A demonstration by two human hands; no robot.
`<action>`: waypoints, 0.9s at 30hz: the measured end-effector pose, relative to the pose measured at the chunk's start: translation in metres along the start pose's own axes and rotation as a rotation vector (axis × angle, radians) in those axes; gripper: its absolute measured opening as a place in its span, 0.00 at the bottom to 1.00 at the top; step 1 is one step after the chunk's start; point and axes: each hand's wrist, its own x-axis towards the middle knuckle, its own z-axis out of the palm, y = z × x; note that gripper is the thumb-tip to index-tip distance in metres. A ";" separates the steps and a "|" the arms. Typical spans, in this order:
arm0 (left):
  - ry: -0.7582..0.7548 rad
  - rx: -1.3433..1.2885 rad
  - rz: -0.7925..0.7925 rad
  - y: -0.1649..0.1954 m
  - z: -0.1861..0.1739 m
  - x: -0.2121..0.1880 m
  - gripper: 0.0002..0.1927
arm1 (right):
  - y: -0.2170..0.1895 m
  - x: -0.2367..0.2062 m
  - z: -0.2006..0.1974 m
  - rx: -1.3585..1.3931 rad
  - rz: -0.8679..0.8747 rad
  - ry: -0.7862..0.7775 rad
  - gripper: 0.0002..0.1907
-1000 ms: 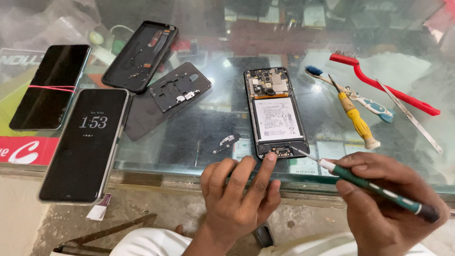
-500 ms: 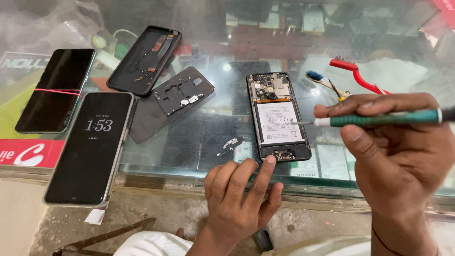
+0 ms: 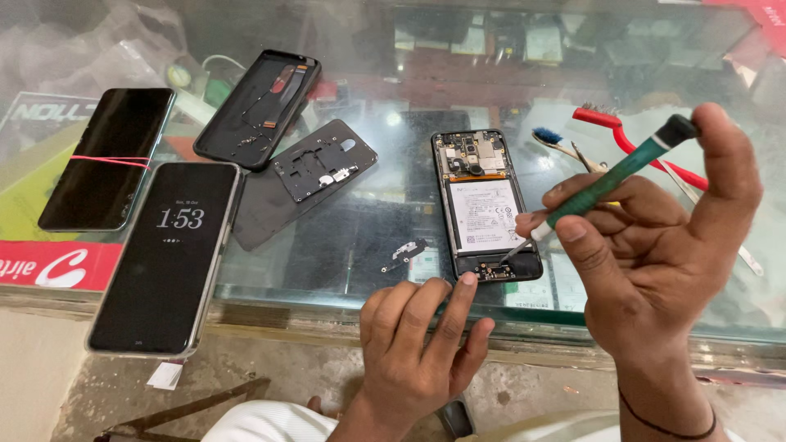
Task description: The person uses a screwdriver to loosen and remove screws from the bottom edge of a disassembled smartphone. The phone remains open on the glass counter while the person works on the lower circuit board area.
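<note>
I am working at the bottom end of the opened phone [image 3: 485,205], which lies back-off on the glass bench [image 3: 344,245] with its white battery and circuit boards showing. My right hand [image 3: 655,245] is closed around a green-handled screwdriver [image 3: 610,182], thumb and first fingers pinching the shaft, the handle's dark cap pointing up past my thumb. Its fine tip slants down to the small board at the phone's lower edge; I cannot tell whether it sits in a screw. My left hand [image 3: 417,344] holds nothing: it lies loosely spread just below the phone, one fingertip touching the phone's bottom rim to steady it.

I judge this the stage of undoing the lower board's fastenings. The next move calls for a steady tip, light pressure and the phone kept from sliding.

Just left of the phone lies a small loose dark part [image 3: 403,254]; farther left, a removed inner frame [image 3: 323,168].
</note>
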 end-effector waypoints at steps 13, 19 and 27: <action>-0.003 0.009 0.008 -0.001 -0.003 0.001 0.21 | -0.006 0.007 0.006 0.113 -0.023 -0.103 0.41; -0.006 0.018 0.002 0.000 -0.002 0.001 0.21 | -0.006 0.009 0.007 0.101 -0.034 -0.130 0.41; -0.024 0.030 -0.004 0.000 -0.003 -0.001 0.21 | -0.006 0.009 0.008 0.109 -0.024 -0.134 0.41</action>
